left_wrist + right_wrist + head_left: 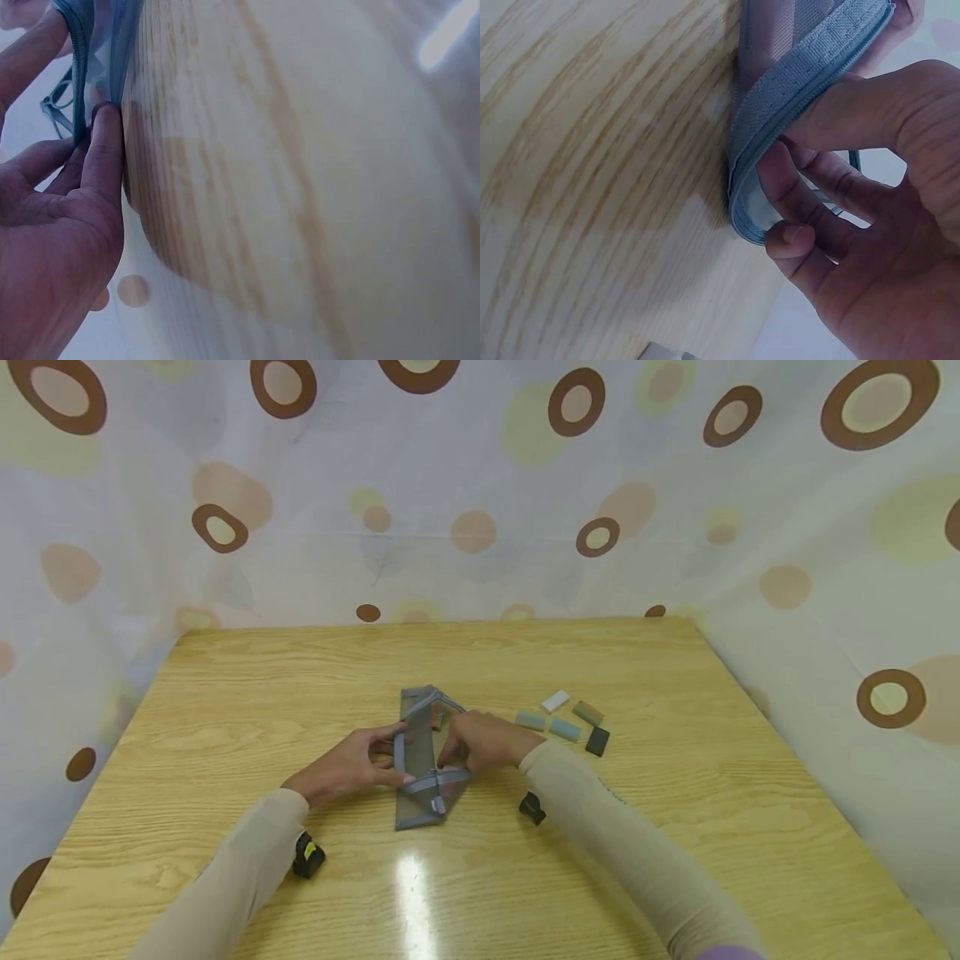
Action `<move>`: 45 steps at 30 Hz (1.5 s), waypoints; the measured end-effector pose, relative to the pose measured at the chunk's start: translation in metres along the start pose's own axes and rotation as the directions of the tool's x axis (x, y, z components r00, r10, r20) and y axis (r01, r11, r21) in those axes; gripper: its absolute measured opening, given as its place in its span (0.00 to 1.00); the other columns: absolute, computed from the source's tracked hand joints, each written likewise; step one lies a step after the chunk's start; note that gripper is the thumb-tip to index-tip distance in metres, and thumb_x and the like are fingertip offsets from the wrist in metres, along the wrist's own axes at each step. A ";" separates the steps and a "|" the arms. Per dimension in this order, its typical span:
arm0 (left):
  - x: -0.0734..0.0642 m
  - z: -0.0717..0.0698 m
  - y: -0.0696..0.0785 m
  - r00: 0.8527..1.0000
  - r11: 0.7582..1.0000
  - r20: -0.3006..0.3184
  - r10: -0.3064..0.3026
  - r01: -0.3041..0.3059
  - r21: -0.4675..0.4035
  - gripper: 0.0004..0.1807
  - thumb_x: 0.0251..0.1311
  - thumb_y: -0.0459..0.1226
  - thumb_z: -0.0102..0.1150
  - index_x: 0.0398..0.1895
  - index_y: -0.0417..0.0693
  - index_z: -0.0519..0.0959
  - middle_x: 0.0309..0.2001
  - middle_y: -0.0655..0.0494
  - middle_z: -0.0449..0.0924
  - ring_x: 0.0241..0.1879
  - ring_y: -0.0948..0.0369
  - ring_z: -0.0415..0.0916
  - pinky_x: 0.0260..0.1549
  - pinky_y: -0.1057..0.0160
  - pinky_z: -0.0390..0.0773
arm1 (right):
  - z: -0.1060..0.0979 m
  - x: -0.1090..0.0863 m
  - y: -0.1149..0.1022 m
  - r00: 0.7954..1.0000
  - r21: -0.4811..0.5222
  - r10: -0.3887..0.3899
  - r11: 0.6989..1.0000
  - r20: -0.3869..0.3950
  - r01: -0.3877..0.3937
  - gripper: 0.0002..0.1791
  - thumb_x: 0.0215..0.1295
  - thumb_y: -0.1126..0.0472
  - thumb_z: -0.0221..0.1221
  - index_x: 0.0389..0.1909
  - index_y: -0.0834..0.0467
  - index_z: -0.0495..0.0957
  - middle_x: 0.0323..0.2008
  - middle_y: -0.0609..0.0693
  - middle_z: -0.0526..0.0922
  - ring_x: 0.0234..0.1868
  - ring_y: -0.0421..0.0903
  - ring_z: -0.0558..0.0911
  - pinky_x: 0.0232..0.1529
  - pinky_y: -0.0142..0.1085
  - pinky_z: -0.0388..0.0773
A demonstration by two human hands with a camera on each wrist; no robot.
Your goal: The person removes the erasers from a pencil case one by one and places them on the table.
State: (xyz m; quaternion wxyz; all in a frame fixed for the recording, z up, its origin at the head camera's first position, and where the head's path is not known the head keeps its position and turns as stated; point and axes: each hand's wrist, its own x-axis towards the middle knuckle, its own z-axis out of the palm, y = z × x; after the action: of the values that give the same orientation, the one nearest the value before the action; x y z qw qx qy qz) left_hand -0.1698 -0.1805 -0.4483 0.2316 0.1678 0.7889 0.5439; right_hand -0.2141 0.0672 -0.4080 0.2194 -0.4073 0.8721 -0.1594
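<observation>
A grey mesh zipper pouch (418,747) lies on the table with its zipped mouth spread wide. My left hand (348,766) grips the pouch's left edge, thumb toward the near side; the left wrist view shows the fingers on the pouch fabric (124,45). My right hand (480,743) reaches into the mouth with bent fingers. In the right wrist view, its thumb and fingertips go behind the zipper edge (810,105), so whatever they touch is hidden. A small reddish and green piece (438,718) shows inside the pouch's far end.
Right of the pouch lie several small blocks: a white one (556,701), a brownish-green one (588,713), a black one (597,742), and pale blue-green ones (566,729). The wooden table (300,677) meets a patterned curtain (480,485) at the back.
</observation>
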 end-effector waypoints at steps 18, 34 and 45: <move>0.002 0.000 -0.005 1.000 1.000 0.001 0.016 -0.016 0.008 0.51 0.60 0.40 0.73 0.80 0.40 0.51 0.73 0.46 0.64 0.67 0.47 0.68 0.68 0.48 0.69 | -0.004 -0.003 -0.003 0.998 -0.037 0.028 0.999 -0.049 -0.030 0.11 0.60 0.71 0.70 0.40 0.55 0.91 0.43 0.46 0.89 0.50 0.46 0.85 0.52 0.37 0.84; 0.000 0.001 -0.002 1.000 1.000 -0.012 0.002 -0.002 0.022 0.50 0.60 0.39 0.73 0.80 0.40 0.53 0.72 0.42 0.64 0.67 0.46 0.68 0.67 0.49 0.71 | -0.030 -0.011 -0.007 0.987 -0.129 0.107 0.984 -0.116 -0.122 0.14 0.54 0.69 0.74 0.42 0.55 0.91 0.43 0.48 0.84 0.48 0.46 0.81 0.50 0.41 0.83; 0.000 0.001 -0.003 1.000 1.000 -0.004 0.006 -0.006 -0.002 0.51 0.60 0.40 0.72 0.81 0.40 0.51 0.73 0.45 0.64 0.67 0.47 0.67 0.68 0.49 0.69 | -0.054 -0.032 -0.001 0.977 -0.118 0.092 0.986 -0.191 -0.116 0.13 0.57 0.67 0.73 0.44 0.56 0.90 0.43 0.50 0.81 0.50 0.52 0.81 0.45 0.38 0.82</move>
State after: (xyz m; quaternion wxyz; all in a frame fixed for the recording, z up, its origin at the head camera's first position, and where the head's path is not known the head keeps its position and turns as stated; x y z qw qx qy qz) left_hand -0.1699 -0.1808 -0.4513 0.2287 0.1688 0.7883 0.5458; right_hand -0.2231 0.0970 -0.3537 0.1186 -0.3579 0.9173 -0.1283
